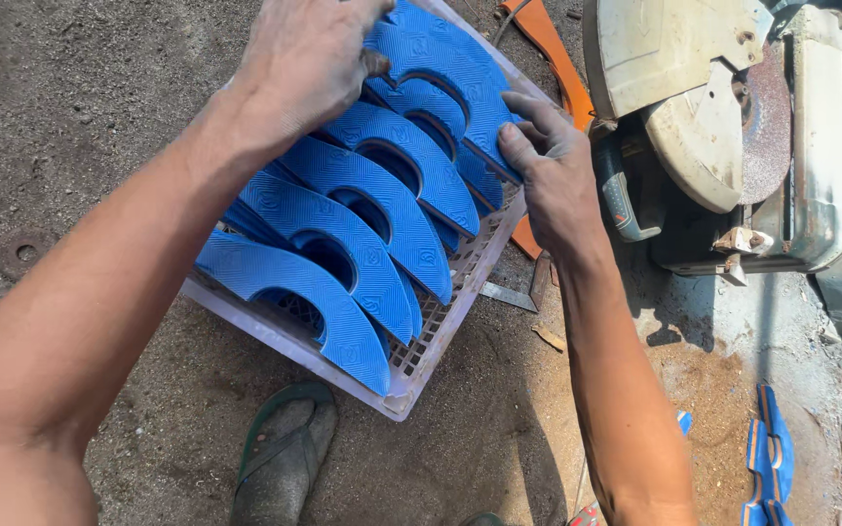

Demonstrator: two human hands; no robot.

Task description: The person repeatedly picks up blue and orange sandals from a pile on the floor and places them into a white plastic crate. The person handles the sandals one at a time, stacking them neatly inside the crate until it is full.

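A pale plastic crate (440,326) on the dirt ground holds several blue curved rubber pieces (343,229) with a ribbed pattern, overlapping in a row. My left hand (304,58) is at the far end of the row, its fingers closed on the topmost blue piece (440,58). My right hand (548,161) grips that same piece at its right lower edge, by the crate's right rim.
A chop saw (723,127) with a grinding disc stands right of the crate. An orange strip (553,49) lies behind it. More blue offcuts (770,458) lie at the lower right. A foot in a green sandal (285,453) is below the crate.
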